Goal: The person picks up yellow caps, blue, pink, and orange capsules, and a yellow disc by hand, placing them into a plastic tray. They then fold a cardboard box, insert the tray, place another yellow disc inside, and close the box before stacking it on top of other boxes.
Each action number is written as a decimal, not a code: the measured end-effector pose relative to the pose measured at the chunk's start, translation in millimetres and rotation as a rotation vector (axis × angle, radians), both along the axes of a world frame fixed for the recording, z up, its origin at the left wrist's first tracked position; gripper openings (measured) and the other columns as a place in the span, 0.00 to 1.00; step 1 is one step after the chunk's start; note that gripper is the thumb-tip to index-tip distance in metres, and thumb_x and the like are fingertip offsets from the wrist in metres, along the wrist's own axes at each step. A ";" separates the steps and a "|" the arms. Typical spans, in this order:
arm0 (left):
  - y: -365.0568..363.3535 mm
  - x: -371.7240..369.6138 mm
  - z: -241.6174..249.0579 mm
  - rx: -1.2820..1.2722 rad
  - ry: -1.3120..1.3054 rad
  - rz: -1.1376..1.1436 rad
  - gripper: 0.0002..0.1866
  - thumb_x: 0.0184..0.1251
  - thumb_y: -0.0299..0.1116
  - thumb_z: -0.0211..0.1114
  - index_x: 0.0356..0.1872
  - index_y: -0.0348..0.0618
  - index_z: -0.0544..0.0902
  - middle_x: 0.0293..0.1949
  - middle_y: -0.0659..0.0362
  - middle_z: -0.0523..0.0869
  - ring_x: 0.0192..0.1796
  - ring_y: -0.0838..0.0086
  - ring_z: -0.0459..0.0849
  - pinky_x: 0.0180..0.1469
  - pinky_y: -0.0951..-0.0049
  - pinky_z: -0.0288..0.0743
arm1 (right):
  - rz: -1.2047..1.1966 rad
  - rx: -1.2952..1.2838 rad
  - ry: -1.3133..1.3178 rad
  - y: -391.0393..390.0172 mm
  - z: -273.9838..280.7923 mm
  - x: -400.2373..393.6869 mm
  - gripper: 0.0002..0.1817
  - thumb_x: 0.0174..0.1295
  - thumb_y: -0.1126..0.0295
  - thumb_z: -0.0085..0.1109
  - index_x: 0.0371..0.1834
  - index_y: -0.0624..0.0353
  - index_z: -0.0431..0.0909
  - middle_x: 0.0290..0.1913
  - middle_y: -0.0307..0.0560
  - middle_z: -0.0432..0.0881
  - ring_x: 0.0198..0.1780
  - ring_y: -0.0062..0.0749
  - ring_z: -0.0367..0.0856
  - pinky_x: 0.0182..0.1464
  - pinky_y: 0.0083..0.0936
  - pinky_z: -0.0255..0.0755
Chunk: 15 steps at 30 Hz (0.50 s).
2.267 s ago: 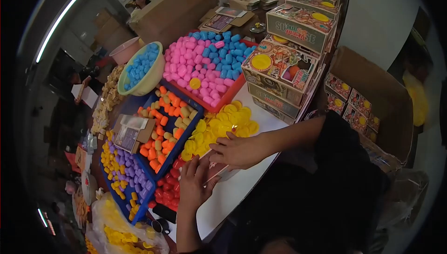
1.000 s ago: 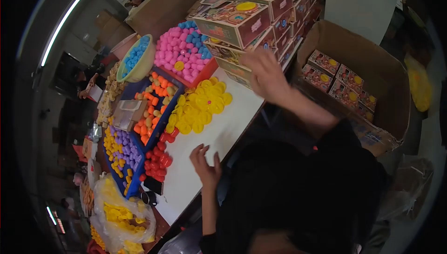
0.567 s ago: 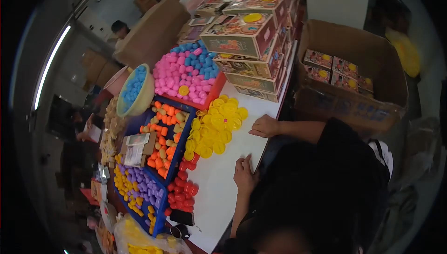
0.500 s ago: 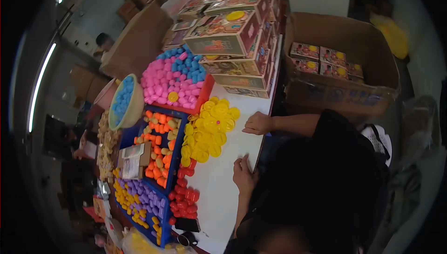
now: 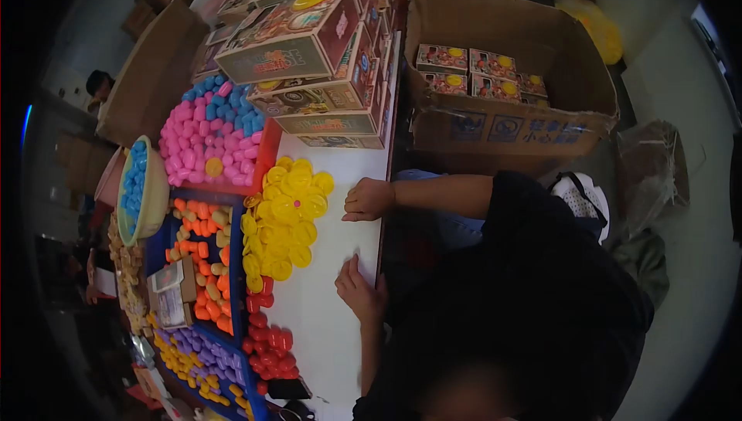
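Note:
My right hand, the upper one in the head view, rests on the white tabletop near its edge, with fingers curled and nothing visible in them. Below it, my left hand lies on the same surface with its fingers apart, holding nothing. Nearest to both hands is a pile of yellow plastic discs, with one small pink piece on top. Red plastic pieces lie heaped below the discs. Neither hand touches the discs or the red pieces.
Printed boxes stand stacked at the table's upper end. A large carton holding more boxes is beside the table. Beyond the discs are a red tray of pink and blue pieces, blue trays and a cream basin.
The whole view has shifted, so the table and its contents appear farther left. Both hands remain at the table edge, and the piles look unchanged.

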<state>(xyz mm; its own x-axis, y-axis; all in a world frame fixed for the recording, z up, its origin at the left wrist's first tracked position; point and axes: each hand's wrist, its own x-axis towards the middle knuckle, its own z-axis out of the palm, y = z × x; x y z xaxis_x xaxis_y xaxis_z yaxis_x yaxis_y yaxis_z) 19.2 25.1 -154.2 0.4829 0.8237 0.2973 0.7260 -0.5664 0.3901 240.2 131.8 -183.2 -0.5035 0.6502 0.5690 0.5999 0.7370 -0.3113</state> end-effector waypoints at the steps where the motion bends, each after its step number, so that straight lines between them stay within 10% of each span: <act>1: -1.5 2.4 1.9 -0.012 0.011 -0.019 0.34 0.43 0.32 0.71 0.56 0.38 0.69 0.52 0.47 0.73 0.51 0.50 0.71 0.57 0.58 0.63 | 0.042 0.001 -0.011 -0.3 0.6 0.0 0.18 0.60 0.59 0.56 0.16 0.56 0.69 0.19 0.44 0.71 0.23 0.39 0.73 0.25 0.32 0.68; 10: 44.8 43.9 98.5 -0.547 -0.967 -0.033 0.23 0.63 0.27 0.59 0.58 0.41 0.64 0.40 0.57 0.78 0.38 0.76 0.76 0.47 0.74 0.71 | 0.128 0.495 0.458 -14.2 172.5 164.9 0.05 0.51 0.72 0.63 0.28 0.59 0.77 0.23 0.41 0.73 0.23 0.32 0.74 0.26 0.23 0.70; 15: 122.4 86.5 155.5 -0.820 -1.201 0.056 0.26 0.69 0.40 0.55 0.64 0.47 0.60 0.42 0.56 0.78 0.38 0.72 0.78 0.46 0.69 0.74 | -0.778 0.142 0.881 111.4 192.7 346.7 0.18 0.64 0.59 0.52 0.46 0.65 0.73 0.37 0.48 0.78 0.39 0.31 0.78 0.43 0.27 0.71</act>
<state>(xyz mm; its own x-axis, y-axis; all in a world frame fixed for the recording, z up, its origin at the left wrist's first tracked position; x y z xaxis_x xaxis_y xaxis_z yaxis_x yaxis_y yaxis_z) 105.7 147.5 1.4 0.2494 0.9663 -0.0634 -0.2507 0.1276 0.9596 586.9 243.2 9.5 0.6016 0.5116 0.6135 0.5216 0.3301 -0.7868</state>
